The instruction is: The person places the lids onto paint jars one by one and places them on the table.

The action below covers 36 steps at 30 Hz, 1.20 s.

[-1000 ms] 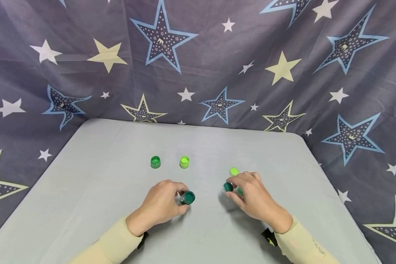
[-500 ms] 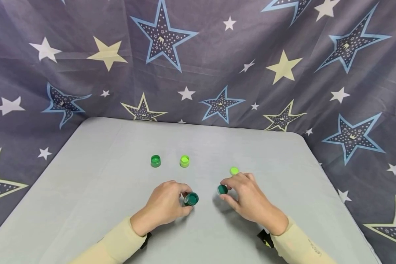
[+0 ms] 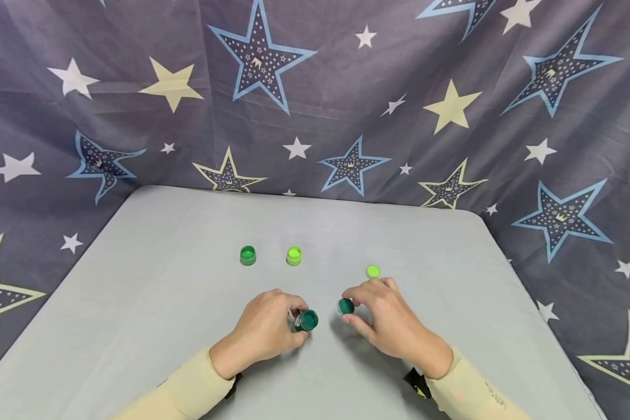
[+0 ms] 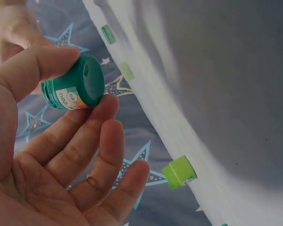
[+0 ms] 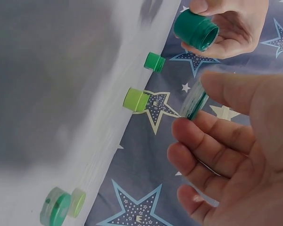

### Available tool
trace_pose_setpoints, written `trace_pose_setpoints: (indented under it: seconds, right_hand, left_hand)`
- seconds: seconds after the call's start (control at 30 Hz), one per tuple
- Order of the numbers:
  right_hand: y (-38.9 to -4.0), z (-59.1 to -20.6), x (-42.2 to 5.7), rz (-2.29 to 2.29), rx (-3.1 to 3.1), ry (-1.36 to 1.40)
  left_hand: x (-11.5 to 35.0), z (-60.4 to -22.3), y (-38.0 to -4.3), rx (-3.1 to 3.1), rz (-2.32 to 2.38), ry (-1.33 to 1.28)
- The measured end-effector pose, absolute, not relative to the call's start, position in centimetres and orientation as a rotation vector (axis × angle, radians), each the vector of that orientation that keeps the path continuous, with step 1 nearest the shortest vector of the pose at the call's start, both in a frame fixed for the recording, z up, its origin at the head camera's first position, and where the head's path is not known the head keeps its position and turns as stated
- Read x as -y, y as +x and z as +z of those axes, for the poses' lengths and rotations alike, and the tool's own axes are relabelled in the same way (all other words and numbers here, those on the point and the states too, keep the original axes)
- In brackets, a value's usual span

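Note:
My left hand (image 3: 265,324) grips a small dark green paint jar (image 3: 307,320), its open mouth tilted toward the right. Thumb and fingertips press on the jar's side and base in the left wrist view, where a printed label (image 4: 70,98) shows. Opposite it, my right hand (image 3: 391,318) pinches a clear-rimmed round lid (image 5: 194,100) by its edge, dark green paint on its inner face. A short gap separates lid and jar, both held over the table.
Two uncovered paint jars, one green (image 3: 248,256) and one lime (image 3: 294,256), stand farther back on the grey-white table (image 3: 189,233). Beyond my right hand lies a lime lid (image 3: 373,271); a green lid (image 5: 55,207) beside it is hidden in the head view. Star-patterned cloth (image 3: 315,105) hangs behind.
My right hand has moved left with the lid, closer to the jar. My left hand has shifted slightly right with the jar, and the green lid has become hidden behind my right hand.

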State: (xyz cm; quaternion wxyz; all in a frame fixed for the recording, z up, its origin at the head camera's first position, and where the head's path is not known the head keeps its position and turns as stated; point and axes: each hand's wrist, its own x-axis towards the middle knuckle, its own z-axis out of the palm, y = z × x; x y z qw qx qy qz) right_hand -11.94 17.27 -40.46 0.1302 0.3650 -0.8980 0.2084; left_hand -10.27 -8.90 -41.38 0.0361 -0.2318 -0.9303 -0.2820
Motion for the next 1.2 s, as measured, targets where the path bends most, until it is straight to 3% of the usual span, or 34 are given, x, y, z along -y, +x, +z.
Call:
trace_pose_setpoints:
  seconds: [1.2]
  right_hand:
    - [-10.4,-41.3,-14.7,0.754,2.51,1.202]
  left_hand:
    - [8.4,-41.6,-9.7,2.823,-0.903,-0.778]
